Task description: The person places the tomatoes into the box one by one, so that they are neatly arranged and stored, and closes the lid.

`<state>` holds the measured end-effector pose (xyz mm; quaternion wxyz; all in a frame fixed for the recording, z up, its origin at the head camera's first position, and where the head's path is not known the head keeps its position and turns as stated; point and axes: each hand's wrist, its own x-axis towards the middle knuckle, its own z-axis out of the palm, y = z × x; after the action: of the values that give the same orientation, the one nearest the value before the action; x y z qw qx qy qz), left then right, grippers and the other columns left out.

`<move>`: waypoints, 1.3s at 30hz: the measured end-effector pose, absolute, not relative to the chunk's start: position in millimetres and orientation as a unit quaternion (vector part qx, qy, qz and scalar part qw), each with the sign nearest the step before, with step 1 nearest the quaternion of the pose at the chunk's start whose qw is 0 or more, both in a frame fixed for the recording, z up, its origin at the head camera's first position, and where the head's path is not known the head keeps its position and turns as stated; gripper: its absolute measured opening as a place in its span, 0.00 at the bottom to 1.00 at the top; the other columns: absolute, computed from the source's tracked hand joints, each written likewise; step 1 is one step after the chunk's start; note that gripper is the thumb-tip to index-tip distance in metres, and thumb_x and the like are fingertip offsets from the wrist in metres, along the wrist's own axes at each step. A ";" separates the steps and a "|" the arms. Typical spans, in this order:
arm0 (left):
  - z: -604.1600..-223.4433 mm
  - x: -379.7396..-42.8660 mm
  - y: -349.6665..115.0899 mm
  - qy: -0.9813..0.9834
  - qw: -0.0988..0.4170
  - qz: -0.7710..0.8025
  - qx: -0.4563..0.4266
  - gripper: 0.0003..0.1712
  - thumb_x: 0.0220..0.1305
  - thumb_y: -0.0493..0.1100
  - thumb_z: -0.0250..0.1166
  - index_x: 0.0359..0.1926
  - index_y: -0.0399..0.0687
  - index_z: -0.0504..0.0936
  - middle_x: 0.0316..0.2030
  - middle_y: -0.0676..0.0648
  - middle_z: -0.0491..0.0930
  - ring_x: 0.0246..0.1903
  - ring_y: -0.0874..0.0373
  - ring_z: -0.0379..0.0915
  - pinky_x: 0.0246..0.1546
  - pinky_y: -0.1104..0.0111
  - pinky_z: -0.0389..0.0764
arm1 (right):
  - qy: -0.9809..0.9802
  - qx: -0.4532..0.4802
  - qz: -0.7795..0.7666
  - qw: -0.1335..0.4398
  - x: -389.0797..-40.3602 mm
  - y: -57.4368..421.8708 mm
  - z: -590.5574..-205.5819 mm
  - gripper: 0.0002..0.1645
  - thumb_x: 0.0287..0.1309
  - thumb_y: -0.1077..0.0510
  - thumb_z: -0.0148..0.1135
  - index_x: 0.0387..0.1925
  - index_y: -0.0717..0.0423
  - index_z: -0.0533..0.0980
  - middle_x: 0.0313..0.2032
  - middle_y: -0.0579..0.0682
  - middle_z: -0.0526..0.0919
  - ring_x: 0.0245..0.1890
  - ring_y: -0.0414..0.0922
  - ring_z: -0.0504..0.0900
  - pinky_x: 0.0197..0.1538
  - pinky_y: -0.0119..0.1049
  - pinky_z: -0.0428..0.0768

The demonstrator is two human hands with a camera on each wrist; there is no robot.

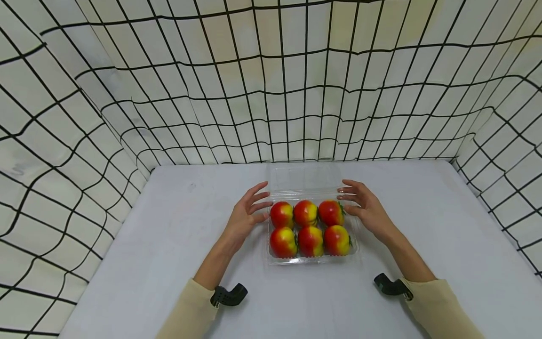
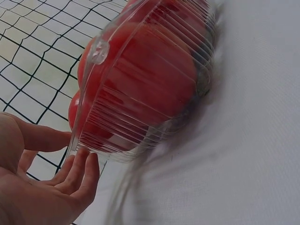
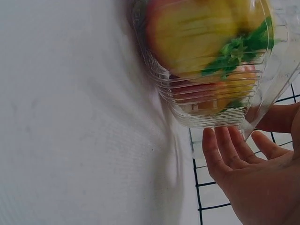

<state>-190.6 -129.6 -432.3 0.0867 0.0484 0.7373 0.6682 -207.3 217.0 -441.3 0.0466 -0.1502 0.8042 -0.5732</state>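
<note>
A clear plastic clamshell box (image 1: 296, 260) sits on the white table with its see-through lid (image 1: 302, 176) folded back flat behind it. Two rows of red-and-yellow tomatoes (image 1: 310, 241) fill the tray; green leafy tops (image 3: 236, 49) show on some. At the box's left side is my left hand (image 1: 247, 214), fingers spread and lightly bent. Its thumb and fingertips lie right at the rim in the left wrist view. My right hand (image 1: 367, 209) mirrors it on the other side, its fingertips close under the ribbed wall and its thumb near the rim corner in the right wrist view.
Black netting (image 1: 279, 94) over pale walls rises behind the table (image 1: 178, 245) and along both sides. Dark wrist-worn devices (image 1: 228, 295) stick out from the beige sleeves (image 1: 190, 310).
</note>
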 end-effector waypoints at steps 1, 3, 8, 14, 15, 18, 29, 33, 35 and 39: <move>-432.0 -190.6 -129.6 0.737 0.086 0.669 0.049 0.47 0.65 0.25 0.61 0.77 0.69 0.65 0.75 0.41 0.68 0.69 0.44 0.74 0.65 0.55 0.80 | 0.803 -0.150 -0.575 0.047 -207.2 217.1 -441.2 0.40 0.70 0.68 0.55 0.79 0.53 0.57 0.71 0.66 0.70 0.69 0.66 0.74 0.56 0.20 0.79; -432.0 -190.6 -129.7 0.736 0.086 0.670 0.050 0.47 0.65 0.25 0.60 0.77 0.70 0.65 0.75 0.41 0.68 0.69 0.44 0.74 0.64 0.57 0.81 | 0.799 -0.151 -0.579 0.048 -207.1 217.3 -441.2 0.40 0.70 0.69 0.55 0.79 0.53 0.56 0.71 0.67 0.69 0.69 0.66 0.74 0.56 0.20 0.80; -435.0 -191.2 -131.7 0.726 0.085 0.680 0.061 0.48 0.66 0.24 0.60 0.79 0.65 0.62 0.75 0.37 0.67 0.69 0.42 0.73 0.61 0.62 0.83 | 0.793 -0.153 -0.587 0.048 -207.1 217.7 -441.5 0.41 0.70 0.69 0.55 0.79 0.53 0.56 0.71 0.67 0.69 0.69 0.67 0.73 0.56 0.21 0.80; -437.3 -191.4 -134.2 0.718 0.091 0.686 0.067 0.49 0.65 0.24 0.61 0.79 0.68 0.62 0.76 0.38 0.65 0.69 0.41 0.73 0.60 0.63 0.84 | 0.791 -0.153 -0.590 0.051 -206.9 218.0 -442.9 0.42 0.69 0.69 0.56 0.80 0.53 0.55 0.71 0.67 0.69 0.69 0.67 0.73 0.55 0.23 0.81; -437.4 -191.4 -134.5 0.718 0.091 0.687 0.070 0.49 0.65 0.24 0.60 0.79 0.68 0.61 0.77 0.39 0.65 0.70 0.41 0.73 0.60 0.63 0.84 | 0.791 -0.154 -0.591 0.051 -206.8 218.1 -443.1 0.42 0.69 0.69 0.56 0.80 0.53 0.55 0.71 0.67 0.69 0.69 0.66 0.74 0.55 0.23 0.81; -437.5 -191.5 -135.1 0.716 0.095 0.688 0.078 0.49 0.66 0.24 0.60 0.79 0.68 0.61 0.78 0.41 0.63 0.70 0.41 0.73 0.61 0.60 0.83 | 0.788 -0.155 -0.593 0.050 -206.9 218.5 -443.7 0.42 0.69 0.70 0.56 0.80 0.54 0.55 0.70 0.68 0.69 0.67 0.62 0.76 0.55 0.23 0.82; -439.6 -192.4 -137.0 0.712 0.094 0.688 0.105 0.50 0.66 0.24 0.61 0.80 0.67 0.59 0.79 0.42 0.59 0.70 0.39 0.71 0.54 0.70 0.86 | 0.786 -0.130 -0.602 0.049 -210.3 217.2 -442.2 0.41 0.70 0.65 0.56 0.80 0.54 0.55 0.72 0.67 0.68 0.66 0.55 0.79 0.57 0.20 0.79; -441.4 -192.7 -138.3 0.714 0.093 0.685 0.111 0.51 0.65 0.24 0.61 0.81 0.68 0.58 0.79 0.42 0.58 0.70 0.38 0.71 0.53 0.71 0.86 | 0.777 -0.118 -0.617 0.033 -214.2 215.0 -443.4 0.38 0.73 0.63 0.55 0.80 0.55 0.55 0.73 0.67 0.67 0.64 0.47 0.80 0.57 0.19 0.80; -441.6 -192.8 -138.7 0.718 0.092 0.680 0.116 0.52 0.65 0.24 0.62 0.81 0.70 0.57 0.79 0.42 0.58 0.70 0.38 0.72 0.54 0.71 0.85 | 0.772 -0.112 -0.625 0.024 -215.7 214.1 -443.4 0.39 0.74 0.64 0.56 0.80 0.55 0.55 0.73 0.66 0.66 0.63 0.43 0.80 0.56 0.20 0.80; -441.3 -193.1 -138.9 0.726 0.093 0.670 0.122 0.53 0.65 0.26 0.63 0.80 0.74 0.57 0.79 0.43 0.57 0.70 0.39 0.72 0.56 0.67 0.85 | 0.769 -0.102 -0.631 0.017 -217.1 213.4 -442.6 0.39 0.73 0.66 0.56 0.80 0.53 0.55 0.73 0.65 0.66 0.64 0.45 0.80 0.55 0.21 0.82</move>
<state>-193.1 -138.9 -441.3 0.0930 0.1217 0.7263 0.6700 -217.1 213.4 -442.6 0.0171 -0.1017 0.7688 -0.6312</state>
